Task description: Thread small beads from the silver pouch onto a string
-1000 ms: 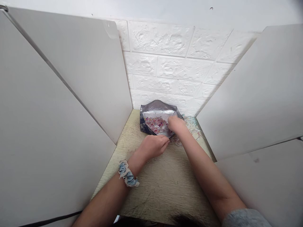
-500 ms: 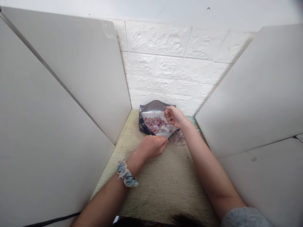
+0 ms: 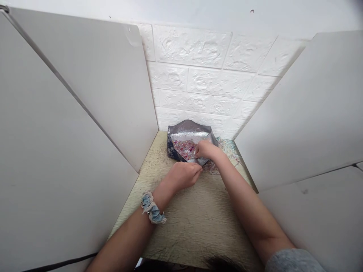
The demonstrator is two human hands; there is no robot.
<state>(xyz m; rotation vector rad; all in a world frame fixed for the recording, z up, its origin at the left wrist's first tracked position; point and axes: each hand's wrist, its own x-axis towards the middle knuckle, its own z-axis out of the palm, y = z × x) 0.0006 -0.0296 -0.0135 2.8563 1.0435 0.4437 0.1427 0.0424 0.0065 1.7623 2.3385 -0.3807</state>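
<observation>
An open silvery foil pouch (image 3: pixel 185 132) lies at the back of a pale wooden table (image 3: pixel 195 223), filled with small pink, red and white beads (image 3: pixel 184 147). My left hand (image 3: pixel 184 174), a blue scrunchie (image 3: pixel 152 209) on its wrist, is closed on the pouch's near edge. My right hand (image 3: pixel 206 149) reaches into the pouch's mouth with fingers curled down among the beads; what they pinch is hidden.
White boards stand on the left (image 3: pixel 85 113) and right (image 3: pixel 306 109), forming a narrow booth. A white brick-pattern wall (image 3: pixel 204 75) closes the back. Strings of pale beads (image 3: pixel 231 149) lie on the table right of the pouch. A black cable (image 3: pixel 56 264) runs low left.
My right hand, lifted with a dark bead half a second ago, has dropped back into the pouch. The left hand has stayed on the pouch's edge.
</observation>
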